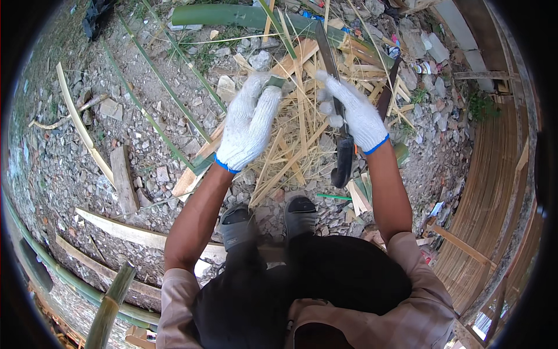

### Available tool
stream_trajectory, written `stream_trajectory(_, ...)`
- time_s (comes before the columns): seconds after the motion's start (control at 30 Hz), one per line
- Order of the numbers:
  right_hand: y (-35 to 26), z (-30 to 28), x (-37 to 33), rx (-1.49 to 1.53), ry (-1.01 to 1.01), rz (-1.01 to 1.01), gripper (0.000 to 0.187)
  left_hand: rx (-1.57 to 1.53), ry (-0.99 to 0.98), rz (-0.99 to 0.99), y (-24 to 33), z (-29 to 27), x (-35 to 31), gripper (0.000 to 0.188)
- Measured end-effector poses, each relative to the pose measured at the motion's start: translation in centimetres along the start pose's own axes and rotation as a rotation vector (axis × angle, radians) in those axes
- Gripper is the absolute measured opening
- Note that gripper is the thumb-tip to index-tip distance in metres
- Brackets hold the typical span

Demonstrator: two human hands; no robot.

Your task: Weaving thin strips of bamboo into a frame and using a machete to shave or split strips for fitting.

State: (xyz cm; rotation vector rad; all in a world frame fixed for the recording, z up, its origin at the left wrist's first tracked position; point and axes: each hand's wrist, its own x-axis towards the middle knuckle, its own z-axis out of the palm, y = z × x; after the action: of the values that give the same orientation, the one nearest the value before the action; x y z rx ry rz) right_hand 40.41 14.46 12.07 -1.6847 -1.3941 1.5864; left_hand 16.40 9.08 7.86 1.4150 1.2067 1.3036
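Observation:
A white knitted glove with a blue cuff covers each hand. My left hand point(249, 119) is closed, with the green end of a bamboo piece point(275, 82) showing between thumb and fingers; the glove hides the rest of it. Across from it, my right hand point(356, 110) curls around a long machete point(326, 49), thumb over the blade and fingertips showing on its left side. Its black handle point(344, 158) hangs below that hand, toward my feet. Split bamboo pieces point(189, 180) and pale shavings point(299, 136) lie on the ground beneath both hands.
A thick green bamboo pole point(232, 15) lies across the far side. Long green strips point(152, 119) and a pale strip point(78, 119) spread over the rubble at left. A dark blade-like piece point(388, 90) lies right of my right hand. Slatted bamboo panels point(476, 192) stand along the right.

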Motion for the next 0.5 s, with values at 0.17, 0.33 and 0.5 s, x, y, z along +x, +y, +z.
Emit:
stream_trajectory(0.17,-0.4,1.7,-1.7,0.729,-0.174,0.252,0.04,-0.176,-0.139,-0.212,-2.2,0.6,-0.2,0.042)
stream_trajectory(0.33,-2.9,3.0,-3.9,-0.185,-0.121,-0.077,0.033,-0.191,-0.063,-0.15,-4.6,1.1,-0.3,0.042)
stream_trajectory(0.5,-1.8,5.8,-3.5,-0.46,0.032,-0.52,0.035,-0.14,-0.059,-0.14,-6.1,0.7,-0.6,0.039)
